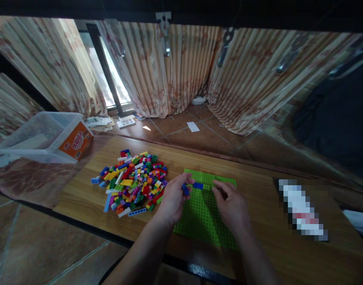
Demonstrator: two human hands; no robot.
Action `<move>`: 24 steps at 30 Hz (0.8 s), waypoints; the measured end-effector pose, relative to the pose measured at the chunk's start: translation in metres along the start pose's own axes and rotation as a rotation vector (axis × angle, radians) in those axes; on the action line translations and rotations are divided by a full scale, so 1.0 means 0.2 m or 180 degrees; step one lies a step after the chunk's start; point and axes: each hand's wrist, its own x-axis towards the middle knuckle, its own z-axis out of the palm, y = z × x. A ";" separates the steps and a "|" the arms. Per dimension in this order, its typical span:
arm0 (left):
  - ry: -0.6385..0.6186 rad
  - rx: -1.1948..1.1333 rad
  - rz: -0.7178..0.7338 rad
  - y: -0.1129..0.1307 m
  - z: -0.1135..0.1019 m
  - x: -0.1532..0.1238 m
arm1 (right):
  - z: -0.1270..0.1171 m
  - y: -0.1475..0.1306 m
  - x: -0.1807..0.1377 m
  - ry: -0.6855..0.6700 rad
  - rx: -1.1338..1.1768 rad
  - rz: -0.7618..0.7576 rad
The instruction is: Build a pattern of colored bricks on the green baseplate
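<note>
Over the far left part of a green studded baseplate (207, 221), my left hand (174, 198) is closed round a blue brick (185, 189), partly covered by the fingers. A second blue brick (198, 185) shows just beyond its fingertips; I cannot tell whether it rests on the plate or is held. My right hand (232, 204) hovers above the right side of the plate, fingers loosely curled. A small gap parts its thumb and forefinger, and nothing shows between them. It is a little to the right of the second blue brick, not touching it.
A heap of loose coloured bricks (135, 182) lies on the wooden table (258, 190), left of the plate. A blurred white packet (302, 211) lies at the right. Beyond the table's left end stands a clear plastic bin (44, 152) with an orange label.
</note>
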 end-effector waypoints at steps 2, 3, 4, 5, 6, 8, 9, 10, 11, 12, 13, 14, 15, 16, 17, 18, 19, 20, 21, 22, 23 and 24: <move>0.0053 -0.0002 0.0039 0.00 0.00 0.00 | 0.00 0.00 0.00 0.0111 -0.0008 -0.0064; 0.0082 0.0005 0.0053 -0.01 0.00 0.00 | 0.00 0.01 0.00 0.0134 -0.0012 -0.0091; 0.0112 0.0018 0.0062 -0.01 0.00 0.01 | 0.00 0.01 -0.01 0.0142 -0.0009 -0.0114; 0.0136 0.0037 0.0067 -0.01 0.01 0.01 | 0.00 0.01 -0.01 0.0131 -0.0002 -0.0134; 0.0149 0.0059 0.0071 -0.02 0.01 0.01 | 0.01 0.01 -0.01 0.0106 0.0011 -0.0153; 0.0146 0.0119 0.0078 -0.02 0.01 0.01 | 0.01 0.00 -0.02 0.0070 0.0062 -0.0198; 0.0136 0.0156 0.0088 -0.03 0.02 0.02 | 0.02 -0.01 -0.02 0.0072 0.0096 -0.0227; 0.0119 0.0202 0.0108 -0.03 0.02 0.02 | 0.02 -0.02 -0.02 0.0082 0.0126 -0.0261; 0.0094 0.0268 0.0131 -0.04 0.02 0.02 | 0.02 -0.03 -0.03 0.0091 0.0146 -0.0297; 0.0066 0.0376 0.0173 -0.04 0.01 0.03 | 0.02 -0.04 -0.03 0.0093 0.0150 -0.0329; 0.0044 0.0554 0.0257 -0.04 0.01 0.04 | 0.03 -0.05 -0.03 0.0076 0.0135 -0.0358; 0.0040 0.0831 0.0399 -0.04 0.01 0.04 | 0.03 -0.05 -0.03 0.0042 0.0103 -0.0380; 0.0040 0.1225 0.0606 -0.05 0.00 0.05 | 0.04 -0.06 -0.03 -0.0003 0.0059 -0.0394; 0.0052 0.1728 0.0866 -0.05 0.00 0.05 | 0.04 -0.06 -0.04 -0.0052 0.0014 -0.0401; 0.0089 0.2297 0.1140 -0.05 -0.01 0.05 | 0.05 -0.06 -0.04 -0.0095 -0.0025 -0.0402; 0.0150 0.2876 0.1382 -0.05 -0.01 0.05 | 0.05 -0.06 -0.04 -0.0120 -0.0060 -0.0397; 0.0216 0.3412 0.1559 -0.05 -0.02 0.05 | 0.05 -0.06 -0.04 -0.0125 -0.0092 -0.0385; 0.0274 0.3868 0.1668 -0.05 -0.02 0.05 | 0.05 -0.05 -0.04 -0.0121 -0.0123 -0.0372; 0.0325 0.4225 0.1724 -0.05 -0.02 0.04 | 0.05 -0.05 -0.04 -0.0108 -0.0154 -0.0358; 0.0365 0.4487 0.1753 -0.06 -0.02 0.04 | 0.05 -0.04 -0.04 -0.0094 -0.0186 -0.0346; 0.0374 0.4673 0.1785 -0.06 -0.02 0.04 | 0.05 -0.04 -0.03 -0.0088 -0.0213 -0.0341; 0.0362 0.4800 0.1826 -0.06 -0.03 0.03 | 0.05 -0.03 -0.03 -0.0099 -0.0230 -0.0346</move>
